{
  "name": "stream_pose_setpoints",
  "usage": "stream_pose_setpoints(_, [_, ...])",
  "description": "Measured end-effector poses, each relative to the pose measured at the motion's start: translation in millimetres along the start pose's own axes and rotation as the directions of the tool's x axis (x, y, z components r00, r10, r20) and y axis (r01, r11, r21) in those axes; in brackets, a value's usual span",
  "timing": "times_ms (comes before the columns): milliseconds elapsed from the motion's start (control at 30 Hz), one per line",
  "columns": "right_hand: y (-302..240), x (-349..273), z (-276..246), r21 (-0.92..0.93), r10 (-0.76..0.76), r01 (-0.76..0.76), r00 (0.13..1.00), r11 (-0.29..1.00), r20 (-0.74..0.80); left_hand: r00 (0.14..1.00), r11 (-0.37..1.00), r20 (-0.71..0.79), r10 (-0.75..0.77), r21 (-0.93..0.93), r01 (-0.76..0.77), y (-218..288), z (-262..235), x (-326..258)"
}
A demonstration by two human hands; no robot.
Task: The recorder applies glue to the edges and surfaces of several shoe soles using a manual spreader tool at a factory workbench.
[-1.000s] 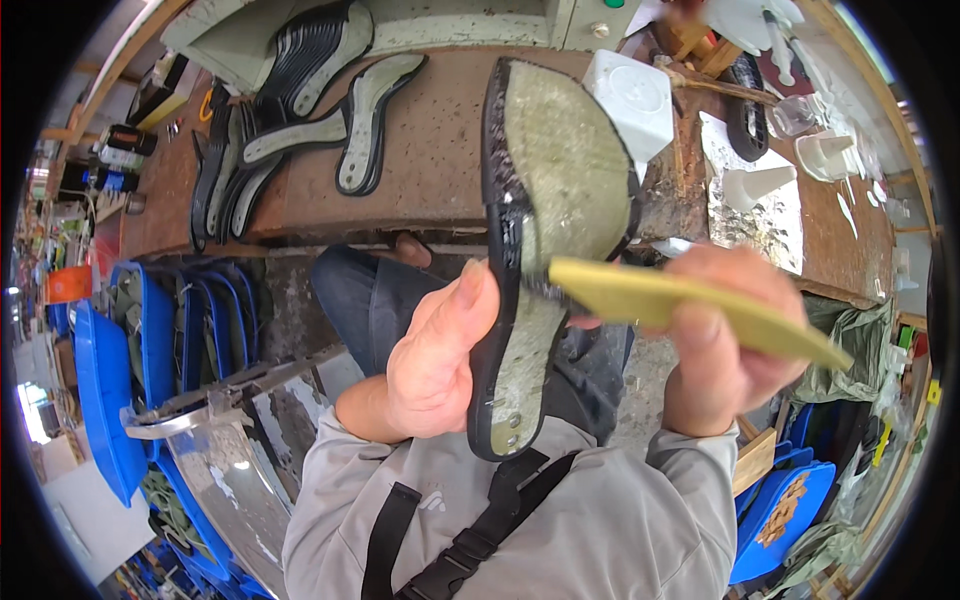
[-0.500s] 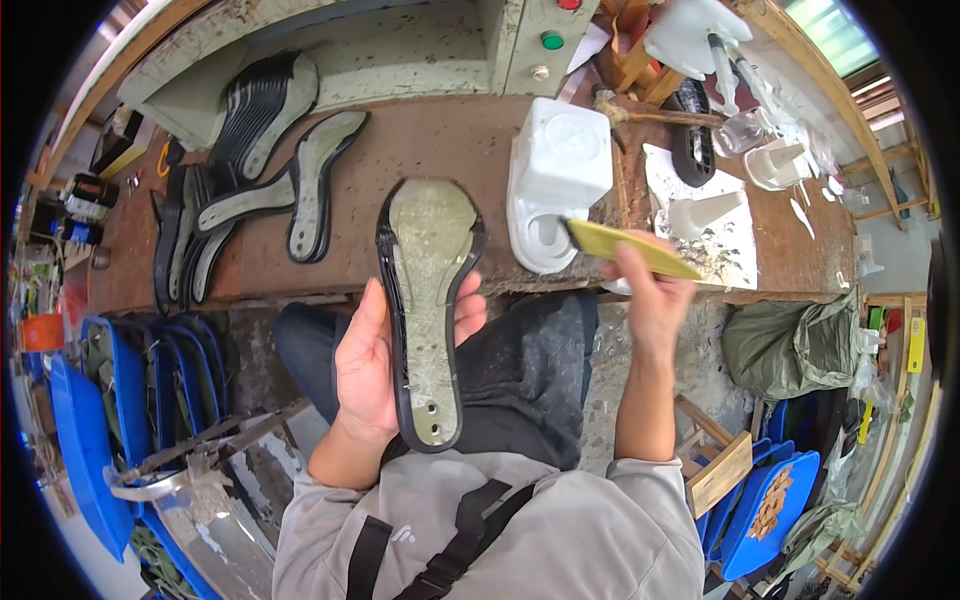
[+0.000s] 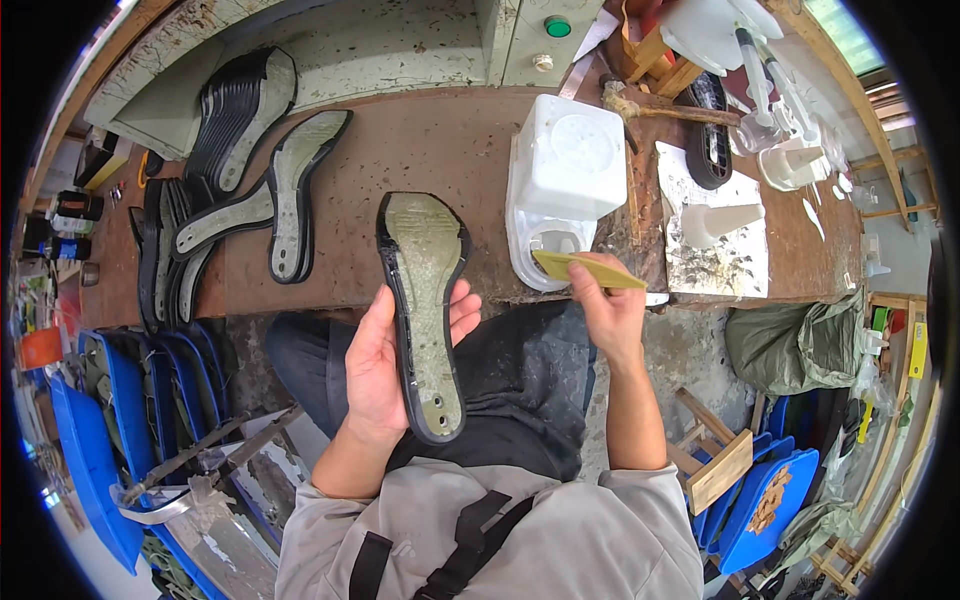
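My left hand is closed round a shoe sole, black-edged with an olive-grey inner face turned up and two small holes near its lower end. The sole is upright in front of my lap, near the bench edge. My right hand pinches a flat yellow brush. The brush's far end is at the round opening of a white plastic container, its tip partly hidden there. A square white bottle stands upside down on that container.
Several more soles lie stacked and crossed on the brown bench at the left. A hammer, a stained white sheet and a pale cone are at the right. Blue chair-like panels stand below left.
My right hand has moved left and slightly down, bringing the brush from beside the container to its opening. The sole stays in my left hand, a little lower at its top.
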State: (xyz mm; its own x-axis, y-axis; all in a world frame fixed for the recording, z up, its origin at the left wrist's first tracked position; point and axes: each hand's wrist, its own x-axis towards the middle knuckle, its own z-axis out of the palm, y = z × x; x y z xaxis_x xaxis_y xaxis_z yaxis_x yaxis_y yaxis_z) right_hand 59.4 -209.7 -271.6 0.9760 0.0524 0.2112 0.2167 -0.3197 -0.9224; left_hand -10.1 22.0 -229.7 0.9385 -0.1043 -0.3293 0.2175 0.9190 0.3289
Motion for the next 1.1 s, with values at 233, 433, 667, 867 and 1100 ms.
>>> stream_pose_setpoints(233, [-35.7, -0.7, -21.4, 0.351, 0.316, -0.347, 0.938, 0.870, 0.143, 0.992, 0.996, 0.097, -0.079, 0.048, 0.075, -5.4, 10.7, -4.5])
stream_pose_setpoints(433, [-131.1, -4.5, 3.3, 0.473, -0.052, 0.013, 0.996, 0.881, 0.070, 0.967, 0.988, 0.224, -0.125, 0.114, 0.101, -8.6, 44.3, -29.8])
stream_pose_setpoints(667, [-162.7, -12.7, 3.6, 0.143, -0.499, 0.489, 0.865, 0.861, 0.049, 0.940, 0.994, 0.335, -0.064, 0.106, 0.030, 2.8, 58.3, -56.8])
stream_pose_setpoints(867, [-160.3, -33.9, 0.0, 0.283, -0.558, 0.514, 0.824, 0.810, 0.101, 0.964, 0.983, 0.252, -0.084, 0.181, 0.038, 7.2, 72.8, -70.3])
stream_pose_setpoints(1100, [-164.4, -47.5, -0.7, 0.384, -0.660, 0.576, 0.741, 0.722, 0.129, 0.920, 0.993, 0.387, -0.066, 0.120, 0.021, 9.3, 74.9, -76.6])
